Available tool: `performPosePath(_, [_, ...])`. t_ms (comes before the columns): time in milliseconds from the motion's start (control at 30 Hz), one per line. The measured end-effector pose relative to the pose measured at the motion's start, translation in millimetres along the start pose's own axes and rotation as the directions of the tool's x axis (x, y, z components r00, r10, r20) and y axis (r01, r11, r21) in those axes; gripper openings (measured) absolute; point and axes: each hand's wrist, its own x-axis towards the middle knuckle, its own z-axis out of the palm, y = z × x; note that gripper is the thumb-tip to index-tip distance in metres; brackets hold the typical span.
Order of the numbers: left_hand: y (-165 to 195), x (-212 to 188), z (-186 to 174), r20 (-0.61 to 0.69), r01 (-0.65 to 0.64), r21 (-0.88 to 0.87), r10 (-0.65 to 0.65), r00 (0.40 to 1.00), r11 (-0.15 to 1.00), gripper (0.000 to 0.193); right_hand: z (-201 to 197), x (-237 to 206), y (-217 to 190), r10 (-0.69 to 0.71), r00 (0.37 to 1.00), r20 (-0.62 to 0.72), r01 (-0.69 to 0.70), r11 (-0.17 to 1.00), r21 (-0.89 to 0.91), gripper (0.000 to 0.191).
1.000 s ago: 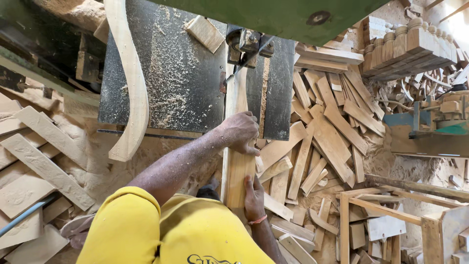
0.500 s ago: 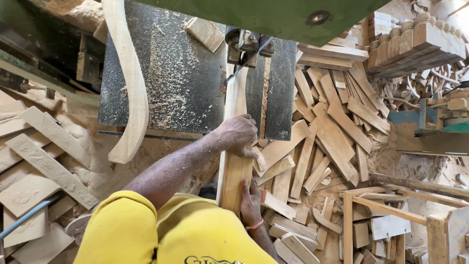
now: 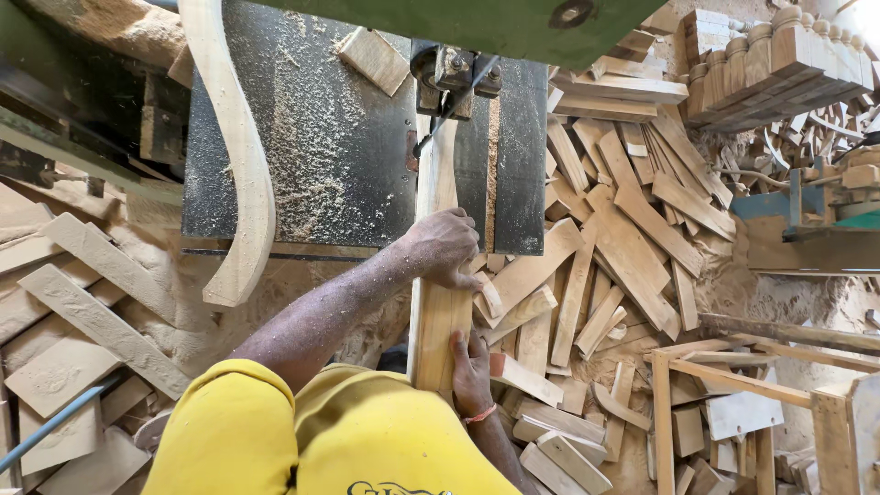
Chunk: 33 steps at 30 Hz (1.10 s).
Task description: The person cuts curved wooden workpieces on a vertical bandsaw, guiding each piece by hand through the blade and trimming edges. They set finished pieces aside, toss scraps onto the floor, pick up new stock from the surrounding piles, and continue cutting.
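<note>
A long curved wooden piece (image 3: pixel 240 156) lies along the left edge of the dusty black saw table (image 3: pixel 339 137), its lower end hanging past the front edge. A small offcut block (image 3: pixel 374 59) sits near the table's back edge. Right of the table, wood offcuts (image 3: pixel 623 247) litter the floor in a heap. Turned wooden spindles (image 3: pixel 779 55) are stacked at the far right.
</note>
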Motion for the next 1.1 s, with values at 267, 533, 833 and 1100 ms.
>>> performPosePath(267, [-11, 5, 1, -0.087, -0.031, 0.02, 0.033, 0.996, 0.999, 0.072, 7, 10, -12, -0.053, 0.998, 0.017, 0.053, 0.999, 0.001, 0.054])
performPosePath(533, [-14, 4, 1, -0.088, -0.009, -0.033, 0.006, 0.996, 0.999, 0.073, 4, 13, -3, -0.076, 0.997, 0.01, 0.077, 0.996, -0.05, 0.054])
performPosePath(833, [-16, 5, -1, -0.086, 0.001, -0.054, -0.006, 0.996, 0.999, 0.07, 5, 18, 3, -0.068, 0.998, -0.001, 0.068, 0.996, -0.049, 0.059])
performPosePath(1100, [-19, 5, -4, -0.065, -0.009, -0.011, 0.008, 0.998, 1.0, 0.076, 9, 22, 1, -0.042, 0.999, -0.004, 0.042, 0.997, -0.062, 0.058])
